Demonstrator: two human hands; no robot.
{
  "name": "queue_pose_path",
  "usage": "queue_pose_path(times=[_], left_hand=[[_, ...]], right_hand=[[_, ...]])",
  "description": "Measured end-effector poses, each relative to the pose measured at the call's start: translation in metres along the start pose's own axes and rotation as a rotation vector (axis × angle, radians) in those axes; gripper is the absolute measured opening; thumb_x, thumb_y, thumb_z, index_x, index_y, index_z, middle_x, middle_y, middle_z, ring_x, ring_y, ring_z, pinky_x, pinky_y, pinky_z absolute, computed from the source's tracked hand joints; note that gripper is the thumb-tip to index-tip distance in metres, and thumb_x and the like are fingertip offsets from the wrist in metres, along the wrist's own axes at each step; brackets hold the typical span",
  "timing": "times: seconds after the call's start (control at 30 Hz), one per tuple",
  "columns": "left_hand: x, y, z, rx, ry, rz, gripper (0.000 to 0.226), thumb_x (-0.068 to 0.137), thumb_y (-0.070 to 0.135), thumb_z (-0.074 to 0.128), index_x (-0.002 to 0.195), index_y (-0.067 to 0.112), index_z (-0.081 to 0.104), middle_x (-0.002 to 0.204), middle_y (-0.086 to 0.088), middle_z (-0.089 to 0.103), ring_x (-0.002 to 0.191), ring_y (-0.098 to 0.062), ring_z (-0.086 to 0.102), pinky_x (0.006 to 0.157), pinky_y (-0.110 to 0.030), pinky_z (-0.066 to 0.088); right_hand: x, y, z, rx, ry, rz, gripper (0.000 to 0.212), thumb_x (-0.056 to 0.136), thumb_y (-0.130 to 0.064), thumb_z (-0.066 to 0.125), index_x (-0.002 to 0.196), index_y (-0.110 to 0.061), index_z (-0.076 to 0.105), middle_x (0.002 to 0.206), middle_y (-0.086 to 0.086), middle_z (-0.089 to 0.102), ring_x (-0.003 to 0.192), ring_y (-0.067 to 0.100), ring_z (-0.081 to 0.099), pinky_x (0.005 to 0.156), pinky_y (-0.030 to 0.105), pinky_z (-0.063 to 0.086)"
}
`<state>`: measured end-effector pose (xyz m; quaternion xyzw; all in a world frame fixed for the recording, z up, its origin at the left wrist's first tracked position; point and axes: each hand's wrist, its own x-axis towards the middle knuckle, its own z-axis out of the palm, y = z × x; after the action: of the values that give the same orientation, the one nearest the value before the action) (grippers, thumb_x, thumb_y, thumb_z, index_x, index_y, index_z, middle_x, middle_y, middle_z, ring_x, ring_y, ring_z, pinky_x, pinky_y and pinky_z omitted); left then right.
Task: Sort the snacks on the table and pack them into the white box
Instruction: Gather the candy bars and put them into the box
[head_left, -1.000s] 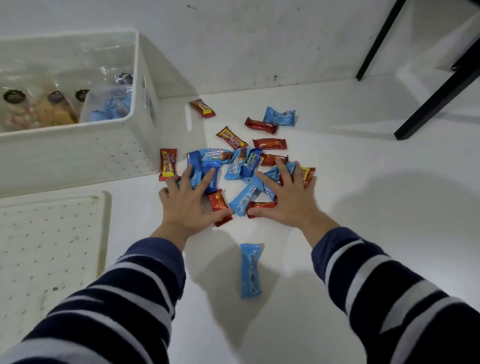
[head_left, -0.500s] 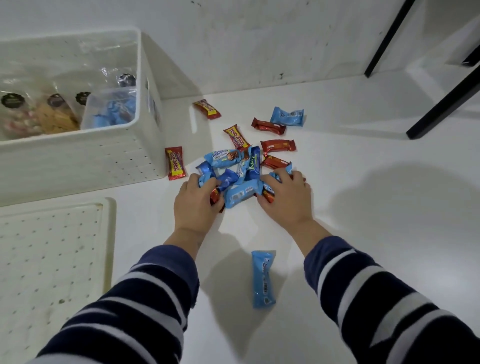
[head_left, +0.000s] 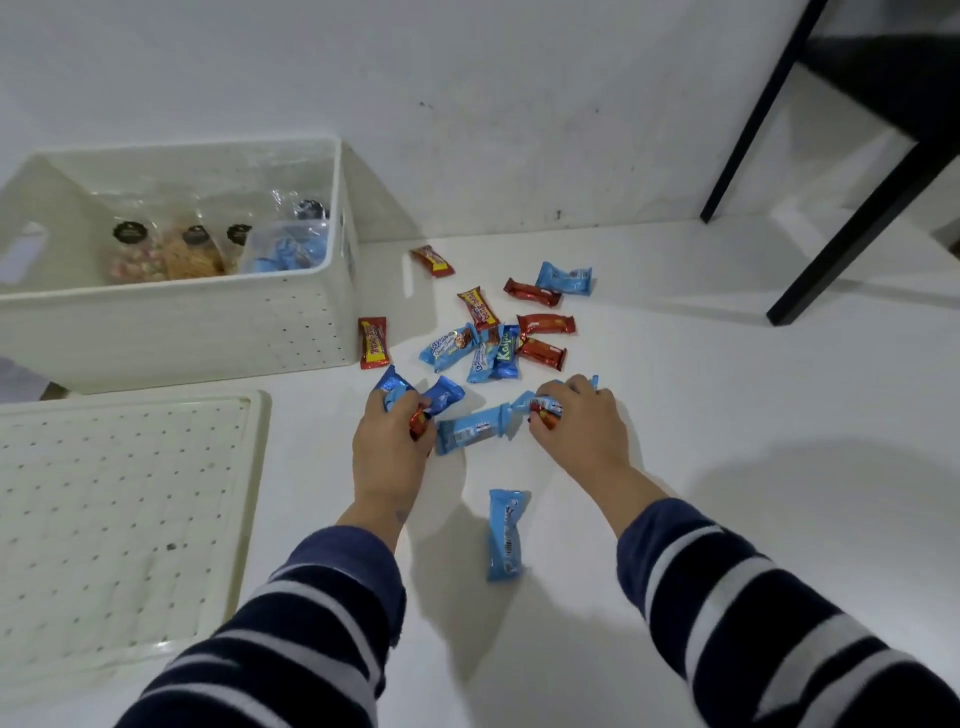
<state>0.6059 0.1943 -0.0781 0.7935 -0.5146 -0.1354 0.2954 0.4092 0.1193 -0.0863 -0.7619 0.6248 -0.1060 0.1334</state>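
**Both hands closed on wrapped snacks**

On the white worktop (head_left: 727, 415), the left hand (head_left: 389, 447) has its fingers (head_left: 410, 410) curled around blue and red foil-wrapped snack bars (head_left: 395, 387). The right hand (head_left: 582, 431) grips more. A long blue packet (head_left: 470, 428) lies between them, near the white perforated plastic box (head_left: 182, 322).

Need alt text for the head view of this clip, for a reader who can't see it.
Both hands gather wrapped snacks on a white table: the left hand closed on blue and red packets, the right hand closed on others. More red and blue snacks lie scattered beyond them, beside a partly filled white box with its lid lying nearby.
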Motion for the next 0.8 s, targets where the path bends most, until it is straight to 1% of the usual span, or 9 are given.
queue_pose_path(times=[0.1, 0.2, 0.33, 0.43, 0.5, 0.57, 0.63, 0.73, 0.8], left_hand=[[-0.006, 0.015, -0.026, -0.069, 0.062, 0.031, 0.022, 0.085, 0.014, 0.067, 0.106, 0.017, 0.064, 0.113, -0.007, 0.052, 0.095, -0.025, 0.055, 0.076, -0.027, 0.043], [-0.008, 0.030, -0.058, -0.103, 0.133, 0.076, 0.021, 0.083, 0.011, 0.068, 0.104, 0.015, 0.065, 0.108, -0.006, 0.052, 0.088, -0.022, 0.052, 0.074, -0.025, 0.039], [-0.002, 0.039, -0.113, -0.115, 0.257, 0.125, 0.018, 0.084, 0.013, 0.069, 0.101, 0.014, 0.064, 0.105, -0.001, 0.050, 0.084, -0.017, 0.049, 0.068, -0.014, 0.035], [0.011, 0.032, -0.156, -0.076, 0.349, 0.143, 0.020, 0.082, 0.012, 0.070, 0.101, 0.012, 0.065, 0.107, -0.005, 0.053, 0.082, -0.016, 0.047, 0.066, -0.015, 0.032], [0.023, 0.022, -0.185, -0.070, 0.391, 0.134, 0.019, 0.083, 0.012, 0.069, 0.102, 0.012, 0.066, 0.108, -0.004, 0.053, 0.081, -0.015, 0.045, 0.060, -0.012, 0.029], [0.040, 0.007, -0.213, -0.086, 0.424, 0.128, 0.018, 0.084, 0.014, 0.068, 0.102, 0.014, 0.065, 0.109, -0.003, 0.051, 0.083, -0.017, 0.046, 0.065, -0.016, 0.033], [0.061, -0.013, -0.238, -0.089, 0.443, 0.134, 0.018, 0.083, 0.015, 0.069, 0.101, 0.015, 0.065, 0.104, -0.003, 0.051, 0.086, -0.021, 0.050, 0.071, -0.023, 0.038], [0.101, -0.048, -0.272, -0.054, 0.413, 0.111, 0.016, 0.082, 0.018, 0.069, 0.098, 0.016, 0.065, 0.099, -0.003, 0.053, 0.084, -0.023, 0.053, 0.071, -0.027, 0.040], [0.132, -0.073, -0.292, -0.010, 0.356, 0.071, 0.016, 0.081, 0.020, 0.070, 0.097, 0.018, 0.066, 0.096, -0.005, 0.055, 0.083, -0.024, 0.055, 0.072, -0.030, 0.044]], right_hand=[[0.004, -0.010, -0.033, 0.098, 0.025, -0.009, 0.034, 0.086, -0.038, 0.056, 0.119, -0.031, 0.059, 0.121, -0.001, 0.056, 0.106, 0.029, 0.052, 0.082, 0.035, 0.048], [0.008, -0.034, -0.067, 0.170, 0.054, -0.088, 0.037, 0.084, -0.039, 0.058, 0.120, -0.030, 0.060, 0.124, -0.001, 0.056, 0.107, 0.028, 0.055, 0.087, 0.036, 0.048], [0.015, -0.083, -0.103, 0.259, 0.073, -0.210, 0.030, 0.082, -0.037, 0.060, 0.111, -0.029, 0.064, 0.110, 0.000, 0.059, 0.098, 0.026, 0.059, 0.081, 0.037, 0.052], [0.019, -0.130, -0.118, 0.291, 0.090, -0.302, 0.027, 0.082, -0.036, 0.059, 0.107, -0.030, 0.065, 0.106, 0.000, 0.058, 0.095, 0.027, 0.058, 0.084, 0.038, 0.050], [0.025, -0.164, -0.124, 0.312, 0.101, -0.355, 0.023, 0.081, -0.037, 0.058, 0.103, -0.031, 0.065, 0.102, -0.002, 0.057, 0.093, 0.028, 0.057, 0.081, 0.038, 0.050], [0.035, -0.202, -0.128, 0.316, 0.108, -0.404, 0.021, 0.081, -0.038, 0.058, 0.100, -0.031, 0.064, 0.097, -0.004, 0.054, 0.092, 0.029, 0.056, 0.076, 0.035, 0.049], [0.046, -0.240, -0.128, 0.313, 0.122, -0.442, 0.020, 0.081, -0.037, 0.058, 0.099, -0.030, 0.064, 0.095, -0.005, 0.053, 0.091, 0.028, 0.056, 0.075, 0.033, 0.047], [0.065, -0.300, -0.119, 0.334, 0.097, -0.465, 0.017, 0.081, -0.037, 0.060, 0.097, -0.032, 0.064, 0.091, -0.008, 0.049, 0.091, 0.025, 0.055, 0.075, 0.032, 0.046], [0.080, -0.338, -0.103, 0.326, 0.029, -0.467, 0.020, 0.080, -0.037, 0.062, 0.098, -0.032, 0.065, 0.090, -0.007, 0.049, 0.091, 0.025, 0.056, 0.076, 0.032, 0.048]])
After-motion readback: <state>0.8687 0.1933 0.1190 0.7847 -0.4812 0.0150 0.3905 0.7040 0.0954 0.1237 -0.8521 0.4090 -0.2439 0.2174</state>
